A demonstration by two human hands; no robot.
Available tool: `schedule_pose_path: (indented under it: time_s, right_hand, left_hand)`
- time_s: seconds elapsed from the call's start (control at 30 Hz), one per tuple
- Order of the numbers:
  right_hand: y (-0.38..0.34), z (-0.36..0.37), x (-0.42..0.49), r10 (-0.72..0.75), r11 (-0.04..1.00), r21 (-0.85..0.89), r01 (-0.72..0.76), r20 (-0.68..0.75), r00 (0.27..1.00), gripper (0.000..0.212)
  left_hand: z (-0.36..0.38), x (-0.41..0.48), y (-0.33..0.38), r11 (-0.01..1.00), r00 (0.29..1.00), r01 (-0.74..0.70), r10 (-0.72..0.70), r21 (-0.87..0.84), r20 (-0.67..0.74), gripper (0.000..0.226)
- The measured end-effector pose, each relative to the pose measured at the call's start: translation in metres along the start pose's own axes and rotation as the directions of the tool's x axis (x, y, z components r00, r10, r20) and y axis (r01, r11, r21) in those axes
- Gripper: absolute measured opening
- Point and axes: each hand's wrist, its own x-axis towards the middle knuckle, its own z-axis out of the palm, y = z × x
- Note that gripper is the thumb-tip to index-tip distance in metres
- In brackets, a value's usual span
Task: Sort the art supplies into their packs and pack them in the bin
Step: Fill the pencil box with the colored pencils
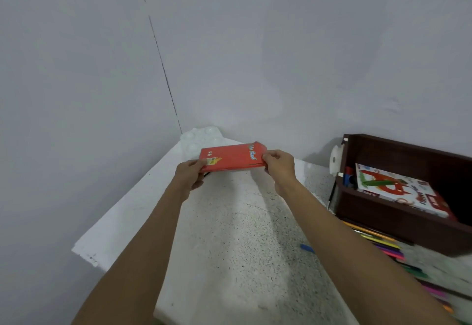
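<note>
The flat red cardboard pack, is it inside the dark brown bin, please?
No, the left hand and right hand hold the red pack above the table.

Setting: likely a home craft corner, judged from a speckled white stone bench (229, 235) set into the corner of bare pale grey painted walls (255, 43), carrying a dark brown wooden bin (383, 213), loose coloured pencils (383, 245) and a white plastic paint palette (201, 135).
</note>
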Motion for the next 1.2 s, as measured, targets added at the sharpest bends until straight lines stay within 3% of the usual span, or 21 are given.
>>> schedule_pose_path:
  time_s: [0.2, 0.27, 0.37, 0.5, 0.57, 0.9, 1.07, 1.2]
  right_hand:
    - [-0.03, -0.051, -0.033, 0.05, 0.991, 0.125, -0.051, 0.016, 0.999, 0.036]
    - [-0.045, -0.072, -0.051, 0.087, 0.973, 0.204, -0.105, 0.095, 0.992, 0.023]
    - [-0.061, -0.106, -0.077, 0.098, 0.975, 0.189, -0.121, 0.127, 0.987, 0.01]
    - [-0.069, -0.153, -0.108, 0.071, 0.975, 0.202, -0.088, 0.089, 0.993, 0.022]
    - [-0.07, -0.176, -0.124, 0.025, 0.978, 0.205, -0.041, 0.081, 0.996, 0.018]
    - [-0.023, -0.267, -0.185, -0.069, 0.997, 0.026, 0.068, 0.044, 0.997, 0.022]
    - [0.006, -0.302, -0.22, -0.14, 0.976, -0.144, 0.162, 0.155, 0.978, 0.027]
    - [0.032, -0.325, -0.237, -0.049, 0.922, -0.362, 0.141, 0.251, 0.967, 0.023]
  left_hand:
    - [0.018, -0.045, 0.01, 0.995, 0.991, -0.064, 0.072, -0.082, 0.111, 0.026]
    - [0.027, -0.066, 0.021, 0.987, 0.98, -0.116, 0.133, -0.115, 0.15, 0.02]
    - [0.04, -0.092, 0.032, 0.98, 0.954, -0.139, 0.172, -0.145, 0.244, 0.023]
    - [0.052, -0.12, 0.034, 0.983, 0.882, -0.141, 0.178, -0.116, 0.436, 0.03]
    - [0.061, -0.133, 0.034, 0.982, 0.853, -0.153, 0.186, -0.107, 0.487, 0.028]
    - [0.111, -0.171, 0.008, 0.921, 0.708, -0.387, 0.259, 0.054, 0.656, 0.028]
    - [0.123, -0.183, -0.012, 0.856, 0.619, -0.514, 0.324, 0.057, 0.715, 0.032]
    - [0.131, -0.189, -0.028, 0.778, 0.545, -0.607, 0.257, 0.164, 0.798, 0.029]
